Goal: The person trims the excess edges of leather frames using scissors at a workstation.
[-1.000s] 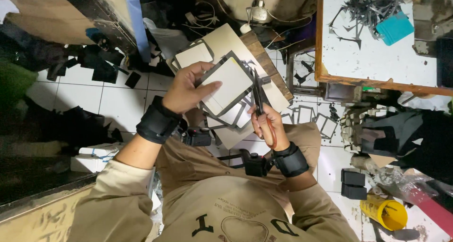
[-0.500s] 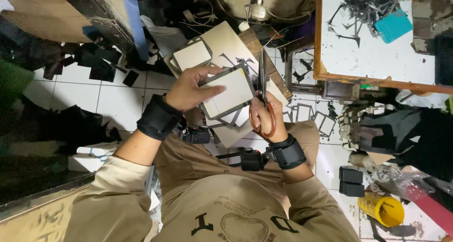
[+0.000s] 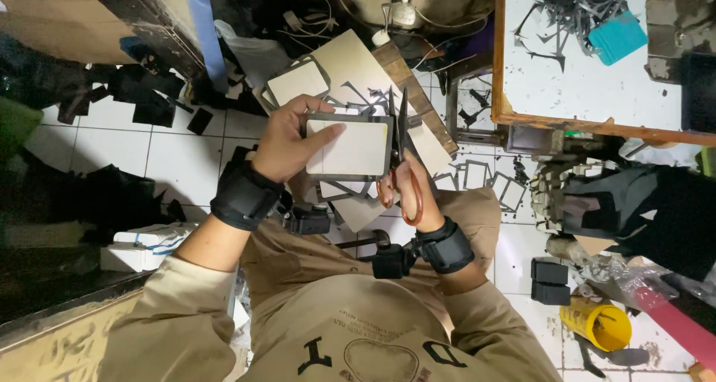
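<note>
Left hand (image 3: 287, 147) clamps a pale card with a dark border (image 3: 350, 147) by its left edge, thumb across the face. Right hand (image 3: 409, 192) grips orange-handled scissors (image 3: 399, 166), fingers through the loops, blades up along the card's right edge, touching it. Offcuts (image 3: 485, 177) on the floor just right of the scissors.

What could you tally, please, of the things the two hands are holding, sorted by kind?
Pale rectangular card with a dark border, held by the left hand: 1
Scissors with orange handles, held by the right hand: 1
Total: 2
</note>
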